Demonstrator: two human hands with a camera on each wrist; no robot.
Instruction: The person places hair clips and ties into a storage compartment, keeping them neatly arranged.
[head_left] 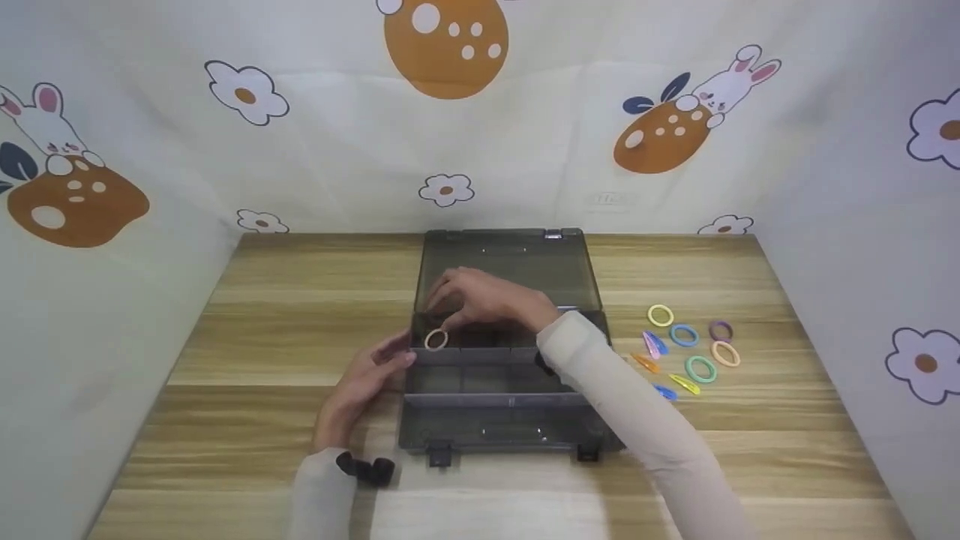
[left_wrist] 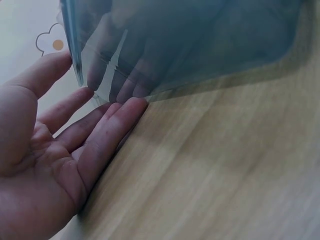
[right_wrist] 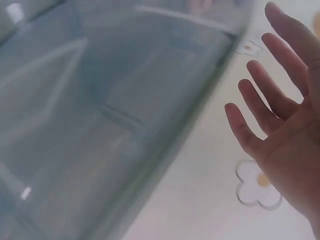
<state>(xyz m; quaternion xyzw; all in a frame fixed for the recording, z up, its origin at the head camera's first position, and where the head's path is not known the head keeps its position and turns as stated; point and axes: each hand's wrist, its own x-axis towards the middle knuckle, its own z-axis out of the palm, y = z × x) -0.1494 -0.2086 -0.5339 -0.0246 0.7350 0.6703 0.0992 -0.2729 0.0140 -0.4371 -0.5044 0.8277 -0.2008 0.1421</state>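
Observation:
A grey see-through storage box (head_left: 461, 395) with divided compartments lies with its lid (head_left: 517, 262) folded back. My right hand (head_left: 484, 296) is over the far left compartment, its fingers spread and holding nothing in the right wrist view (right_wrist: 285, 110). Just below its thumb is a beige hair tie (head_left: 427, 342), at the far left compartment. On the box's left side, my left hand (head_left: 367, 382) rests its straight fingertips against the wall, with the thumb at the top edge. The left wrist view shows those fingers (left_wrist: 117, 122) touching the clear side near the tabletop.
Right of the box lie several loose hair ties, including a green one (head_left: 689, 368) and a purple one (head_left: 712, 330). Several snap hair clips lie among them, including a yellow clip (head_left: 684, 385) and an orange clip (head_left: 645, 363). Two latches stick out at the box's front. A patterned curtain (head_left: 337, 165) hangs behind.

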